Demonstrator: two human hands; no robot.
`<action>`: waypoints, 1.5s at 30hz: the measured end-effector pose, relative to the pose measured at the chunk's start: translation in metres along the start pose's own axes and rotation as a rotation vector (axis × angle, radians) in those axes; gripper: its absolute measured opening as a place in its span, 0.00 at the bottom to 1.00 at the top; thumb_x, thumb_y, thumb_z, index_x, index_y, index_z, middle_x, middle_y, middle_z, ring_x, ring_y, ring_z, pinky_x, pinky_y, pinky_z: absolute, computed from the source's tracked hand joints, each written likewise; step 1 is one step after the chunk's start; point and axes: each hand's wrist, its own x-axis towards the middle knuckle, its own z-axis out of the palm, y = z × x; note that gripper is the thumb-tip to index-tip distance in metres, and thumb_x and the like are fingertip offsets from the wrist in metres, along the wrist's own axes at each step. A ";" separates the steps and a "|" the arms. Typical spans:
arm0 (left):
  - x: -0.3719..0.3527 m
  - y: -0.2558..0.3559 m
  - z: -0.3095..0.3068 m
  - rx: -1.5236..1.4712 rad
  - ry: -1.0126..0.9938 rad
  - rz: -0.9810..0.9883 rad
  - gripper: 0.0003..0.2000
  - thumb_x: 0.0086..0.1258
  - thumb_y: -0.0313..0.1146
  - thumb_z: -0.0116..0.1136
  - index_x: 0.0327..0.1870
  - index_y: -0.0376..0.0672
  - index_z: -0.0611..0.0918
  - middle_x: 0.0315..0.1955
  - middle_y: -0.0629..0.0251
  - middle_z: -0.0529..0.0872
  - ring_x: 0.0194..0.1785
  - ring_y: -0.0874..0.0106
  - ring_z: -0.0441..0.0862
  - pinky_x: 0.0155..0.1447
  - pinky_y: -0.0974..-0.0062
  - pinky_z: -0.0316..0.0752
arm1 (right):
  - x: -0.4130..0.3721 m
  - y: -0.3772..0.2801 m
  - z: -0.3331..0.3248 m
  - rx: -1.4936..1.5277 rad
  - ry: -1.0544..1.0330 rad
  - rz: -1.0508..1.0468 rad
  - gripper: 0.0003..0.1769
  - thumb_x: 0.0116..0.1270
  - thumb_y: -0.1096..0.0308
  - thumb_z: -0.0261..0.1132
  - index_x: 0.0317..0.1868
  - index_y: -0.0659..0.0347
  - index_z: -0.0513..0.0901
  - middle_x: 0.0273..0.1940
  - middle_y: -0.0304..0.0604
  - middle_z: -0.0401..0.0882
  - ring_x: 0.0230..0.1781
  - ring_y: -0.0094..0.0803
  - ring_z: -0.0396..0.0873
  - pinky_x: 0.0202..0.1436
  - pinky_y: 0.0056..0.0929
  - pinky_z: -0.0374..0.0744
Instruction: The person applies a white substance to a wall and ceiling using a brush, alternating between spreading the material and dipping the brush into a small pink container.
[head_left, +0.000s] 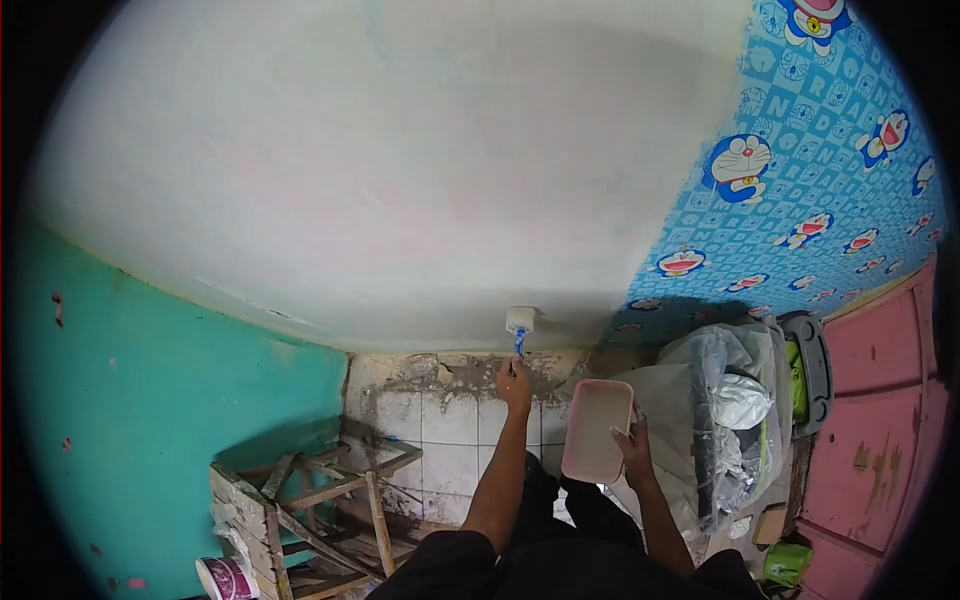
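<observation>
Low on the left, a wooden frame (330,500) stands by the green wall (150,400). My left hand (515,385) is closed round the blue handle of the paint roller (520,320), whose head presses on the lower edge of the white wall (380,180). Just to its right, my right hand (632,447) grips the pink tray (598,430). If I let the tray tip, paint could spill onto the plastic bags (735,400). An overloaded roller might drip on the tiles (440,440).

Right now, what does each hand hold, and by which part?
The left hand grips a small paint roller by the lower end of its blue handle. The right hand holds a pink tray by its lower right edge.
</observation>
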 end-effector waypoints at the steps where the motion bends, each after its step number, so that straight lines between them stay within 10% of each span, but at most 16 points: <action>1: 0.000 -0.007 0.002 0.002 -0.003 -0.025 0.20 0.76 0.43 0.54 0.29 0.34 0.80 0.17 0.67 0.74 0.24 0.75 0.66 0.30 0.69 0.63 | -0.001 -0.001 0.000 0.001 0.007 0.009 0.42 0.70 0.74 0.61 0.78 0.56 0.48 0.66 0.55 0.67 0.65 0.39 0.71 0.65 0.38 0.73; 4: 0.009 -0.001 0.001 -0.032 -0.041 -0.122 0.19 0.76 0.42 0.53 0.29 0.33 0.80 0.17 0.66 0.75 0.23 0.75 0.67 0.29 0.69 0.63 | -0.006 -0.006 0.003 -0.017 0.023 -0.026 0.42 0.70 0.74 0.61 0.78 0.56 0.48 0.66 0.55 0.67 0.65 0.40 0.70 0.65 0.38 0.72; 12: 0.043 0.251 -0.088 -0.406 -0.174 -0.224 0.16 0.78 0.39 0.51 0.39 0.32 0.80 0.22 0.73 0.74 0.24 0.82 0.66 0.28 0.80 0.60 | -0.006 0.011 0.002 0.034 -0.002 -0.032 0.41 0.69 0.73 0.60 0.78 0.56 0.49 0.64 0.53 0.68 0.63 0.39 0.71 0.66 0.37 0.71; 24: 0.034 0.475 -0.180 -0.697 -0.041 0.294 0.17 0.80 0.39 0.51 0.54 0.32 0.78 0.24 0.74 0.71 0.27 0.85 0.66 0.36 0.85 0.67 | 0.000 -0.002 0.000 0.061 -0.001 -0.105 0.41 0.70 0.71 0.61 0.78 0.56 0.50 0.61 0.51 0.70 0.59 0.36 0.72 0.62 0.36 0.73; 32: 0.041 0.336 -0.102 -0.519 -0.063 0.206 0.14 0.82 0.41 0.47 0.44 0.40 0.78 0.25 0.75 0.70 0.26 0.86 0.62 0.29 0.87 0.56 | -0.007 -0.015 -0.018 0.076 0.024 -0.119 0.41 0.70 0.73 0.62 0.78 0.57 0.49 0.63 0.53 0.68 0.62 0.38 0.72 0.63 0.36 0.74; 38: 0.022 0.096 -0.022 -0.277 -0.119 0.052 0.17 0.82 0.43 0.46 0.36 0.39 0.76 0.23 0.73 0.70 0.26 0.82 0.65 0.31 0.78 0.62 | -0.013 -0.012 -0.034 0.027 0.048 -0.103 0.42 0.70 0.75 0.62 0.78 0.57 0.49 0.62 0.52 0.69 0.63 0.39 0.72 0.64 0.37 0.73; 45: -0.007 -0.042 0.028 -0.089 -0.282 -0.232 0.15 0.79 0.41 0.48 0.40 0.37 0.80 0.23 0.68 0.76 0.27 0.77 0.71 0.32 0.74 0.66 | -0.024 -0.004 -0.037 0.013 0.052 -0.001 0.42 0.69 0.72 0.62 0.78 0.57 0.49 0.64 0.52 0.68 0.65 0.38 0.70 0.67 0.36 0.69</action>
